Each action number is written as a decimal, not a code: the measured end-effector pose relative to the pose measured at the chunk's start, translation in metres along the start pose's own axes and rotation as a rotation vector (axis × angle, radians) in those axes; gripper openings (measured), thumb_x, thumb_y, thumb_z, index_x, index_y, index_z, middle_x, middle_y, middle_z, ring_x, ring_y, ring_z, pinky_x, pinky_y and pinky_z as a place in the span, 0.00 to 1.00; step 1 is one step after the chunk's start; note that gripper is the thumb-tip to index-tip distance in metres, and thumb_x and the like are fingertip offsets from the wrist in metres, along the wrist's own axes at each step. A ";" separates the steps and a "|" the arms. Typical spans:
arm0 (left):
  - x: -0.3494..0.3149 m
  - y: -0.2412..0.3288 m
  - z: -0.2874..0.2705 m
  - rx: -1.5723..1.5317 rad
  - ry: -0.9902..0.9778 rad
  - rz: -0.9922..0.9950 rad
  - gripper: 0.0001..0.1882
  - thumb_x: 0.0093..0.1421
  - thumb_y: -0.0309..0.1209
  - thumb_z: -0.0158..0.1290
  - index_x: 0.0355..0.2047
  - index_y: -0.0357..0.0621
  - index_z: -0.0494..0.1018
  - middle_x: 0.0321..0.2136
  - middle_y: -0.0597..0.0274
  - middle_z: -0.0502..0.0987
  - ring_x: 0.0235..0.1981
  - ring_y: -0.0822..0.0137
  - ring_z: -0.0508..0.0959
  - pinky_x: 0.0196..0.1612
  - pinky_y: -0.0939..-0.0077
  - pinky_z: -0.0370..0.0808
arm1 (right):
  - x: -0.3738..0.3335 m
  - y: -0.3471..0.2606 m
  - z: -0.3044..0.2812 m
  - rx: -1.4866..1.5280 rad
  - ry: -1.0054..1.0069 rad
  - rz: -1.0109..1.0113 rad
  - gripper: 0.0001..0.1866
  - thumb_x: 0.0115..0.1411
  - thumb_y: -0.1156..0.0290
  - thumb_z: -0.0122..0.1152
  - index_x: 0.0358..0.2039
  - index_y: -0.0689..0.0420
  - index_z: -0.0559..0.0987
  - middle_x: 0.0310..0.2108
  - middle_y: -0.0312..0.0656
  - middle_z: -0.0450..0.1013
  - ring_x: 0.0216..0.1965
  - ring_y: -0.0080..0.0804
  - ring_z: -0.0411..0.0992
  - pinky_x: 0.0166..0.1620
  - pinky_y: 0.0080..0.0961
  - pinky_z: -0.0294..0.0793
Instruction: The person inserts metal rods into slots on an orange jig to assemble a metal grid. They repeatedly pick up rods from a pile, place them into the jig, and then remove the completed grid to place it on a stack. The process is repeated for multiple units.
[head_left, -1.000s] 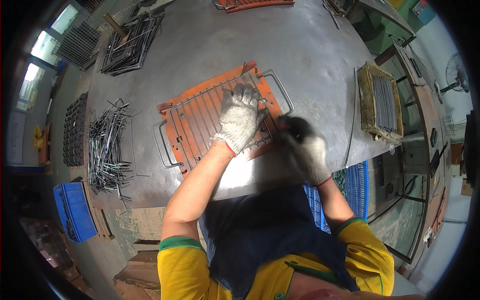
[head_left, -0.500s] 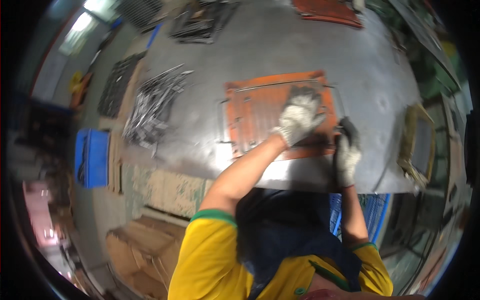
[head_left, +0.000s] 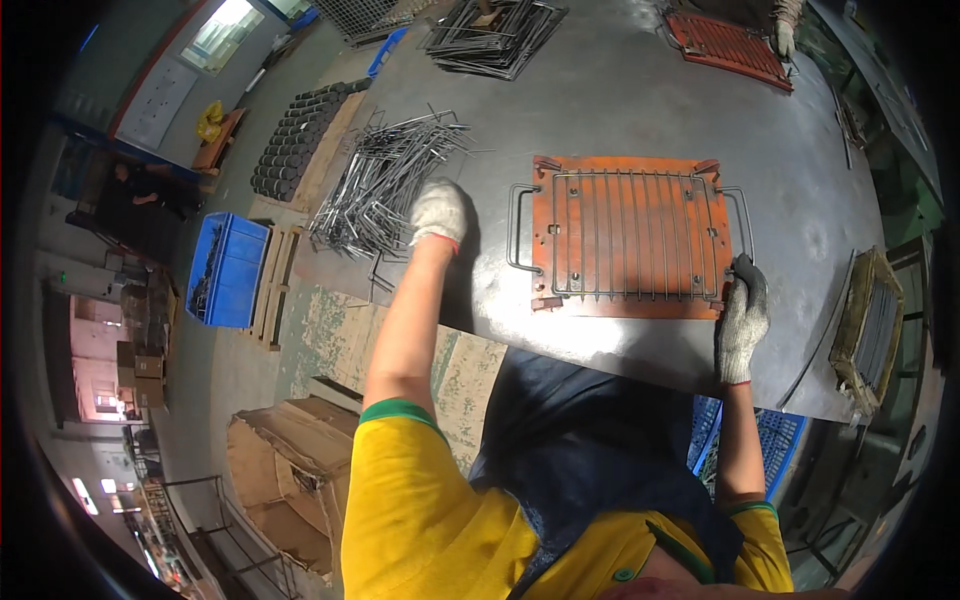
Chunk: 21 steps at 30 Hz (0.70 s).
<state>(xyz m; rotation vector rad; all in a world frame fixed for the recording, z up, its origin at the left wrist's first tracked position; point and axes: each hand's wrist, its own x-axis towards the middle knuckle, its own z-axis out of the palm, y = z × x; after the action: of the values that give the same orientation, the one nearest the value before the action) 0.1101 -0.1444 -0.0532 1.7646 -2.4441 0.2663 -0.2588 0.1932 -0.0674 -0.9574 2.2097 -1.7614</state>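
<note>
My left hand (head_left: 438,210), in a pale work glove, is at the right edge of a heap of bent metal rods (head_left: 375,185). Its fingers point down out of sight, so whether it holds a rod is hidden. In front of me a wire rack (head_left: 630,181) of parallel bars lies on an orange plate (head_left: 543,215) with raised corner blocks. A wire handle (head_left: 513,228) stands at the rack's left side, another wire handle (head_left: 745,212) at its right. My right hand (head_left: 743,325), gloved with dark fingertips, closes on the right handle's near end.
Another person's gloved hand (head_left: 785,38) is beside a second orange plate (head_left: 725,47) at the far right. Stacked wire frames (head_left: 495,40) lie at the far left of the metal table (head_left: 600,110). A framed box of rods (head_left: 868,325) sits right; a blue bin (head_left: 228,270) stands left.
My left hand has moved left, from over the orange plate to the rod heap. My right hand stays at the plate's near right corner. The view has shifted, and the whole rack shows.
</note>
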 end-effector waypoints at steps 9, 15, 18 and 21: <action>-0.120 0.051 -0.064 -0.077 -0.312 0.077 0.26 0.65 0.28 0.42 0.57 0.16 0.61 0.29 0.36 0.82 0.31 0.43 0.84 0.34 0.51 0.81 | -0.001 0.001 -0.006 -0.153 -0.058 -0.080 0.16 0.70 0.73 0.50 0.56 0.61 0.77 0.53 0.41 0.74 0.51 0.27 0.74 0.51 0.24 0.76; -0.197 0.021 -0.064 -0.356 -0.467 -0.178 0.31 0.75 0.43 0.29 0.68 0.30 0.52 0.32 0.37 0.82 0.35 0.42 0.84 0.37 0.50 0.79 | -0.002 0.022 -0.002 0.024 -0.064 -0.066 0.18 0.72 0.70 0.50 0.59 0.60 0.76 0.54 0.40 0.74 0.47 0.25 0.75 0.46 0.22 0.79; -0.230 0.016 -0.064 -0.507 -0.346 -0.275 0.34 0.72 0.45 0.38 0.71 0.39 0.50 0.28 0.39 0.81 0.30 0.45 0.83 0.34 0.52 0.79 | -0.006 0.020 0.000 -0.002 -0.056 -0.072 0.18 0.72 0.69 0.50 0.59 0.60 0.75 0.53 0.39 0.75 0.42 0.23 0.76 0.38 0.19 0.80; -0.236 0.027 -0.071 -1.197 -0.396 -0.596 0.33 0.67 0.37 0.50 0.70 0.43 0.56 0.27 0.52 0.81 0.24 0.68 0.81 0.29 0.68 0.79 | -0.006 0.016 -0.004 0.133 -0.074 0.080 0.19 0.72 0.67 0.50 0.59 0.59 0.76 0.50 0.40 0.76 0.42 0.23 0.76 0.38 0.20 0.79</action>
<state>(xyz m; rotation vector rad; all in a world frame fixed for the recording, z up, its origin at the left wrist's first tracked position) 0.1586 0.0978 -0.0320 1.7821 -1.4140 -1.3640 -0.2624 0.2012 -0.0827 -0.8780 2.0282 -1.7816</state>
